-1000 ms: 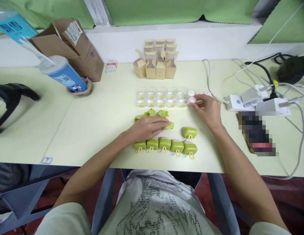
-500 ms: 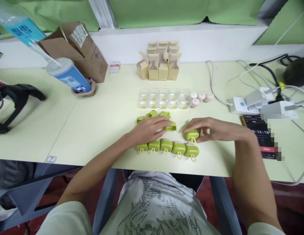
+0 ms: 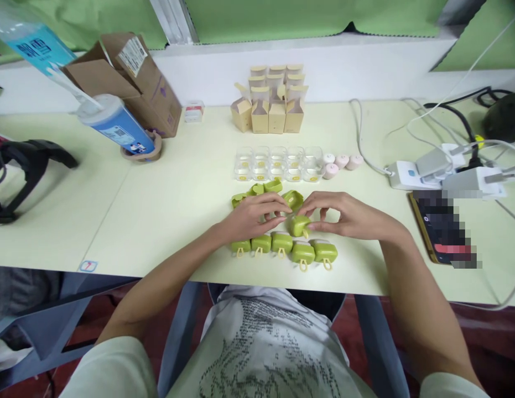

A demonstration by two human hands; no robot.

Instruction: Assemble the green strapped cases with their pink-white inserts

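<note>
My right hand (image 3: 344,214) pinches a small glossy green case (image 3: 299,225) with a pale yellow loop, thumb and fingertips on its right side. Just left of it, my left hand (image 3: 257,215) hovers with fingers a little bent and apart; nothing shows between them. Beyond the fingertips lies a hollow green shell (image 3: 293,200). More green shells (image 3: 272,185) sit behind my left hand, partly covered by it. Along the near side stands a row of several green cases (image 3: 281,242) with yellow loops pointing toward me.
Farther back are clear plastic cups (image 3: 277,164) in two rows, pale pink cylinders (image 3: 342,161) and open cardboard boxes (image 3: 277,118). At right lie a phone (image 3: 431,243) and a power strip (image 3: 402,176) with cables. A blue canister (image 3: 124,132) and brown carton (image 3: 157,99) stand left.
My right hand has brought the green case leftward, close to my left hand. The shell at my left fingertips has been let go and now lies slightly farther back, turned.
</note>
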